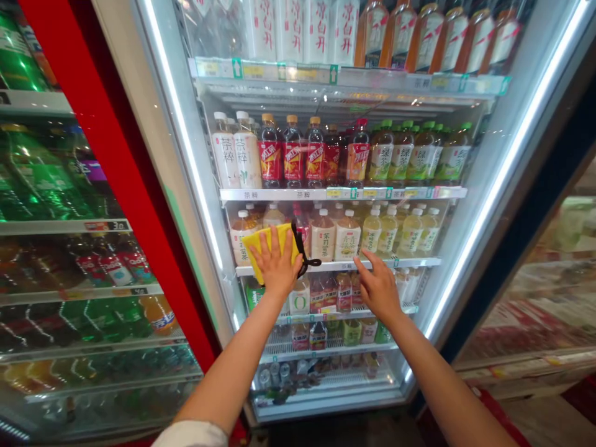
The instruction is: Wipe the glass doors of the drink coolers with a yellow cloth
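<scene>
I have the left hand (275,257) spread flat on a yellow cloth (254,238) — the right hand (378,287), half open, holds nothing.

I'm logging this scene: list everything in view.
Middle fridge: one, pale, centre
Light strips: two, white, its sides
White drinks: four, red writing, top centre
Tall bottles: about six, amber, top right
Red-labelled bottles: several, red, next row
Green-capped bottles: several, green, same row
Pale bottles: several, white and yellowish, row beneath
Lower drinks: uncounted, mixed, lowest rows
Left fridge: one, red-framed, left
Its bottles: many, green and dark, inside
Display: one, blurred, right edge
Cloth: one, yellow, left of centre
Cord: one, black, cloth's right edge
Sleeve: one, pale, bottom
Left hand: one, bare, flat on cloth
Right hand: one, bare, right of cloth
</scene>
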Demonstrator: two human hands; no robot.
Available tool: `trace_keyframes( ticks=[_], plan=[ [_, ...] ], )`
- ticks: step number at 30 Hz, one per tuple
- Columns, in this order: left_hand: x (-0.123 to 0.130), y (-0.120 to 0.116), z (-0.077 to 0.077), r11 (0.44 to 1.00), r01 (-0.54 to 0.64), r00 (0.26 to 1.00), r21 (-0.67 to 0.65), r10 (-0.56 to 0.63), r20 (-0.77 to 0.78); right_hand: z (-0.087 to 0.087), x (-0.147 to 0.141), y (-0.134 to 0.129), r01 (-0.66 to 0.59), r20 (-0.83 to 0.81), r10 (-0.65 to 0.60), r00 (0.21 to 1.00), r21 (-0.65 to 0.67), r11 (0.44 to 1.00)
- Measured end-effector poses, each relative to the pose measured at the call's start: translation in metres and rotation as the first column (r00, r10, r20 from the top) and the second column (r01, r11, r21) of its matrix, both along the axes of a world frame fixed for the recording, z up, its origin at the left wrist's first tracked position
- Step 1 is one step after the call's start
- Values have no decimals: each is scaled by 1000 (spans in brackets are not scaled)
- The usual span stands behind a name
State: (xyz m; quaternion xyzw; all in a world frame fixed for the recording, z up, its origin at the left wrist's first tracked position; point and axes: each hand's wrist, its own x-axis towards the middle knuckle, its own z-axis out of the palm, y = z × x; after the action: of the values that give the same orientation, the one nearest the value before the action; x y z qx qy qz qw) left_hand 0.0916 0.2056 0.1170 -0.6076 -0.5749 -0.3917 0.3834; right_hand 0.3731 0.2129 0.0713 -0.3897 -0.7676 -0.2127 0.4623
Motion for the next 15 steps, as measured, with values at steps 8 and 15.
trace_keyframes(
  ticks=[8, 15],
  plan=[
    [22, 3, -59, 974, 168, 843, -151, -222, -490, -12, 37, 8, -73, 71, 73, 995, 5, 997],
    [67, 21, -31, 998, -54, 995, -16, 53, -82, -9, 74, 26, -19, 122, 18, 992, 7, 1000]
  ],
)
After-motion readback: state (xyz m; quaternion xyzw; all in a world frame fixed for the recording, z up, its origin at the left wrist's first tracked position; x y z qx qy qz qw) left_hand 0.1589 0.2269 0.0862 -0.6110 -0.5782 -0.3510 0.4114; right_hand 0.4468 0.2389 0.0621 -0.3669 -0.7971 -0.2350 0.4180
